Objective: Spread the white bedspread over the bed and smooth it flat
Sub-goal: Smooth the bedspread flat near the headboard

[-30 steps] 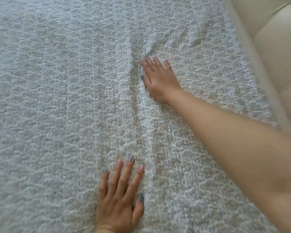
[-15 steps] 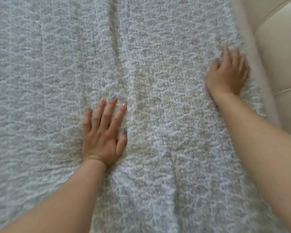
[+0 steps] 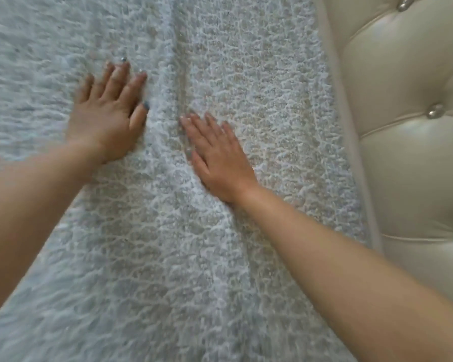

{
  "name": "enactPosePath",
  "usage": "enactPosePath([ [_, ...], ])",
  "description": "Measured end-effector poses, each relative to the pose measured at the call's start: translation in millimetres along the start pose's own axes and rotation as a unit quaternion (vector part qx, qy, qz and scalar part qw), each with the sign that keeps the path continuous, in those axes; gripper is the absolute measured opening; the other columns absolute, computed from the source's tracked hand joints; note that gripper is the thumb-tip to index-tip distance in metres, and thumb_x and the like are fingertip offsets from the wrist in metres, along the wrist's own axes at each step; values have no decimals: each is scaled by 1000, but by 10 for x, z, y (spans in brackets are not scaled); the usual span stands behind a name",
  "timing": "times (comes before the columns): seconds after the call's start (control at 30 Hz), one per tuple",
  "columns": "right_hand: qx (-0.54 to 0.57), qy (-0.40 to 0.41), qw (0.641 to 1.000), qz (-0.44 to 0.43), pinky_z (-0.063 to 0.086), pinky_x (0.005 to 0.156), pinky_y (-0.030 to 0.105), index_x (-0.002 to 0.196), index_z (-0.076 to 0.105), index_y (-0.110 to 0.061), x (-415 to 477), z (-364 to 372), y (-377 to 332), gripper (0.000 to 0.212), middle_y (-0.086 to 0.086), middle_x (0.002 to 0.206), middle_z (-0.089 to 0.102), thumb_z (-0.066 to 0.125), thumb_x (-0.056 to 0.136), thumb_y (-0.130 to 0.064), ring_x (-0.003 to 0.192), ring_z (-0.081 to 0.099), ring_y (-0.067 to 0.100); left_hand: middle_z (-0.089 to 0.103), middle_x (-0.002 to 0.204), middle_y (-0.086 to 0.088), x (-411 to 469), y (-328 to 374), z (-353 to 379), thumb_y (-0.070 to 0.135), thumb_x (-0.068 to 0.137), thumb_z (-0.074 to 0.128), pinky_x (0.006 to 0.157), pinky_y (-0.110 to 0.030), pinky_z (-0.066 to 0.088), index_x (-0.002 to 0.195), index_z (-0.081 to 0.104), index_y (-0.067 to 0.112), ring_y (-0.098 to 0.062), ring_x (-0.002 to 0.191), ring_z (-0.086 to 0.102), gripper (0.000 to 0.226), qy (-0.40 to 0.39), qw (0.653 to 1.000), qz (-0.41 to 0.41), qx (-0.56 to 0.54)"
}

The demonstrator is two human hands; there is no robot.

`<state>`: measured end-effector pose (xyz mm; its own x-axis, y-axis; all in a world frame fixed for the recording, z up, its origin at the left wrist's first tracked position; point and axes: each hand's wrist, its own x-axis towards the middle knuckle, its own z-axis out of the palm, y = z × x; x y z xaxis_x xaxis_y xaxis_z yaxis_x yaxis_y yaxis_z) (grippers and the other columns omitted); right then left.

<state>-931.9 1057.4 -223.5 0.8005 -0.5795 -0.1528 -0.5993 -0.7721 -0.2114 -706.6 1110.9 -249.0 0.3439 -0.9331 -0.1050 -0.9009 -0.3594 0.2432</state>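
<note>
Since half a second ago the right hand [image 3: 217, 158] has come away from the bedspread's edge by the headboard and now lies near the middle, just beside the left hand [image 3: 107, 121], which has slid a little further up the cloth. Both hands rest palm down on the white textured bedspread with its raised lace-like pattern [image 3: 259, 87], fingers [image 3: 118, 74] stretched out flat and loosely spread, gripping nothing. A long shallow crease [image 3: 181, 82] runs up the fabric between the two hands, passing just beside the right hand's fingertips. Bare forearms reach in from the lower corners. The bedspread covers the bed across nearly the whole view, its right edge lying along the cream tufted leather headboard with silver buttons [image 3: 403, 152]. Motion blur softens the left hand.
</note>
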Motion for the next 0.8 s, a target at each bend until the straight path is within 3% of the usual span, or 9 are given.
enactPosePath([
  [0.03, -18, 38, 999, 23, 1, 121, 47, 153, 7, -28, -175, -44, 135, 54, 0, 162, 2, 21, 102, -37, 149, -4, 21, 2, 162, 2, -273, -10, -5, 47, 99, 15, 120, -41, -1, 153, 9, 32, -17, 149, -2, 57, -11, 1000, -2, 5],
  [0.1, -46, 121, 973, 192, 4, 120, 49, 153, 10, -27, -444, -149, 560, 55, 2, 162, 3, 25, 101, -37, 149, 0, 24, 4, 162, 2, -749, 3, -10, 50, 97, 10, 120, -41, 0, 153, 9, 32, -17, 149, 0, 59, -20, 1000, -3, 8],
  [0.17, -29, 74, 931, 355, 3, 120, 52, 153, 3, -28, -713, -191, 749, 59, 2, 162, -4, 22, 100, -44, 149, -4, 26, 4, 162, 3, -1269, 19, -18, 51, 95, 8, 120, -41, -2, 153, 9, 32, -16, 149, -2, 61, -30, 999, -14, -2],
  [0.2, -26, 32, 927, 372, 0, 120, 52, 153, -1, -28, -821, -134, 698, 60, 1, 162, -8, 19, 99, -47, 149, -8, 27, 1, 162, 4, -1483, 49, 12, 50, 95, 8, 120, -41, -4, 153, 8, 32, -15, 148, -5, 60, -37, 999, -17, -3],
  [0.3, -11, -9, 967, 254, -8, 119, 47, 153, -5, -25, -1172, 187, -62, 61, 0, 161, -12, 11, 99, -50, 148, -13, 25, -2, 161, 4, -2105, 112, 112, 45, 98, 12, 119, -39, -9, 153, 8, 29, -13, 148, -9, 58, -40, 999, -7, 6],
  [0.4, 0, -36, 988, 149, -3, 120, 48, 153, -8, -21, -1564, 406, -923, 58, -1, 161, -11, 9, 100, -39, 148, -14, 22, 5, 161, 1, -2665, 163, 209, 40, 98, 20, 120, -44, 0, 153, 14, 26, -16, 148, 0, 58, -51, 999, 16, 6],
  [0.53, 37, -89, 985, 141, -14, 119, 39, 151, -16, -16, -2008, 496, -1408, 66, 0, 159, -22, 20, 101, -42, 145, -25, 15, 16, 160, -2, -3467, 266, 285, 38, 97, 28, 118, -48, 12, 152, 21, 24, -22, 148, 11, 58, -89, 995, 26, -21],
  [0.67, -20, -196, 976, 91, -14, 118, 44, 151, -14, -16, -2275, 449, -1783, 66, 4, 158, -22, 23, 101, -39, 141, -31, 30, 13, 160, 1, -4341, 248, 164, 37, 94, 36, 116, -45, 14, 152, 22, 28, -22, 147, 16, 61, -164, 982, -65, -63],
  [0.8, -81, -281, 956, 20, -5, 118, 51, 153, -1, -16, -2328, 215, -2249, 65, 11, 160, -11, 34, 99, -25, 146, -19, 32, -7, 161, 6, -4949, 353, -204, 30, 97, 40, 120, -42, 0, 152, 13, 32, -18, 149, -5, 61, -232, 938, -196, -165],
])
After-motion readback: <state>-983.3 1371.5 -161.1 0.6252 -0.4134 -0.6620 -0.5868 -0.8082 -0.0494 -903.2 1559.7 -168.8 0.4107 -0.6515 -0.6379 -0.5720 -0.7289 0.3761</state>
